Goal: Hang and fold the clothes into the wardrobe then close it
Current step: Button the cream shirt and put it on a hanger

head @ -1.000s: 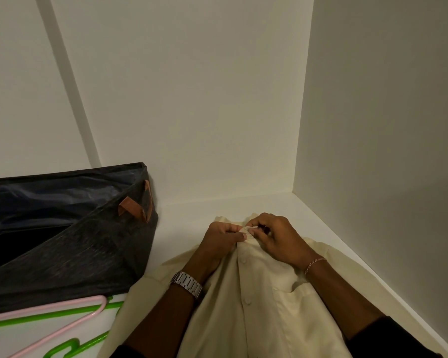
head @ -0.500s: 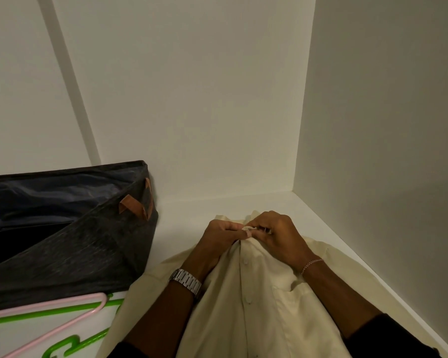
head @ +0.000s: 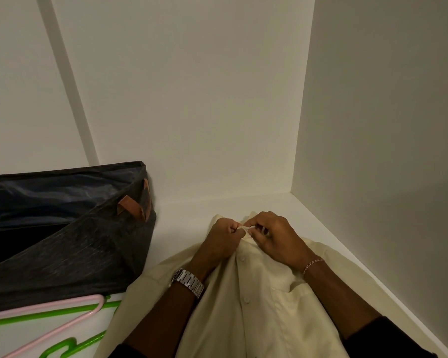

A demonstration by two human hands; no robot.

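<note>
One cream shirt (head: 259, 306) lies flat on the wardrobe shelf (head: 181, 228), near the right corner. Left hand (head: 224, 235) and right hand (head: 274, 235) both pinch its collar, fingers clamped on the fabric. Two hangers, pink (head: 49, 329) and green (head: 70, 348), beside one dark bin (head: 70, 244); can't tell its contents.

The shirt (head: 264, 306) is a plain pale cream, buttons matching. The storage bag (head: 70, 233) beside it is dark charcoal with a navy lining and tan brown tabs (a faint heathered weave shows on its side). One hanger (head: 62, 304) is pale pink, another hanger (head: 60, 351) bright green. The wardrobe shelf (head: 181, 228) is white, the watch (head: 188, 282) silver.
</note>
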